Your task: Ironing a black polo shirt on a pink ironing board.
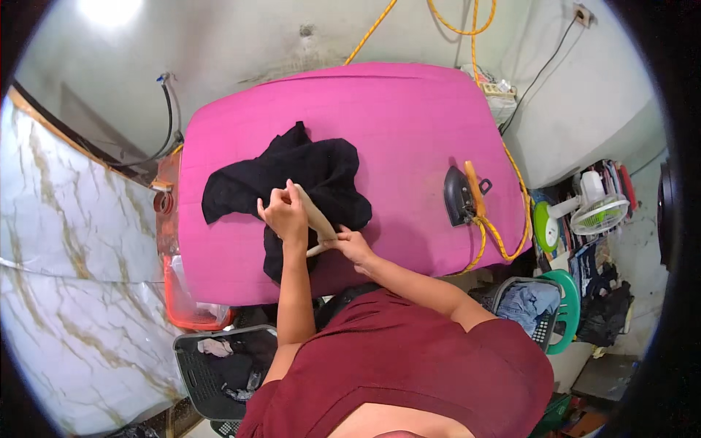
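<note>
A crumpled black garment (290, 175) lies on the left half of a table covered in pink cloth (405, 126). Over its near part, my left hand (286, 212) is raised and grips the upper end of a folded beige cloth strip (316, 214). My right hand (352, 247) pinches the lower end of that strip between thumb and fingers. Whether the strip is joined to the black garment cannot be told. To the right, an electric iron (458, 197) with a wooden handle rests on the pink cloth, its yellow cord looping off the near edge.
A dark basket of clothes (202, 378) and a red bin (191, 323) stand at the near left. On the right are a basket with blue denim (528, 306), a green stool (569, 312) and a small fan (597, 213). A wall closes off the far side.
</note>
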Demonstrator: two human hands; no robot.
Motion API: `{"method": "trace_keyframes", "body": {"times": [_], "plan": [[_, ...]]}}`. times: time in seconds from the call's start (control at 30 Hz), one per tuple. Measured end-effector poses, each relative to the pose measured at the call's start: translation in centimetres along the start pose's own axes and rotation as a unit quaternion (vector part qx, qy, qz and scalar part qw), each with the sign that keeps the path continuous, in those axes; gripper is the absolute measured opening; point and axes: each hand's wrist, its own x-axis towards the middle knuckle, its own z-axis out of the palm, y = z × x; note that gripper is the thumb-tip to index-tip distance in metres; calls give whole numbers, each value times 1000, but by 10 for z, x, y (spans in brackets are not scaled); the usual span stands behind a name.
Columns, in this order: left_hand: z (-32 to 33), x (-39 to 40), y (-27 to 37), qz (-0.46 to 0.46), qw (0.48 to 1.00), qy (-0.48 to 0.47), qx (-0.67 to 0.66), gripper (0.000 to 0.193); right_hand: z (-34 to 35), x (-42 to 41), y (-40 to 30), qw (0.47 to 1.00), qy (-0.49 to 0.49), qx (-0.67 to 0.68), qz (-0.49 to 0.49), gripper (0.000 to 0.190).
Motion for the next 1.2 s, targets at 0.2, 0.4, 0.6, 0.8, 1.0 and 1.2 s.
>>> {"method": "trace_keyframes", "body": {"times": [0.2,0.4,0.6,0.8,1.0,1.2], "plan": [[0,11,-2,-11,1000,-2,29,37,5,-19,-30,960,-161,-195,-123,29],[-14,1,-10,-117,991,-44,-57,40,5,-39,-22,868,-162,-470,10,43],[-58,-24,-62,-154,982,-66,85,51,-51,-30,-17,807,174,-545,-146,53],[-60,-56,-87,-181,962,-180,101,51,-75,3,1,814,271,-500,-118,52],[-92,-33,-138,-157,981,-107,-32,33,-114,28,-26,929,212,-215,-216,30],[-211,20,-51,53,993,-58,-85,17,-106,-92,-215,746,229,-444,-440,21]]}}
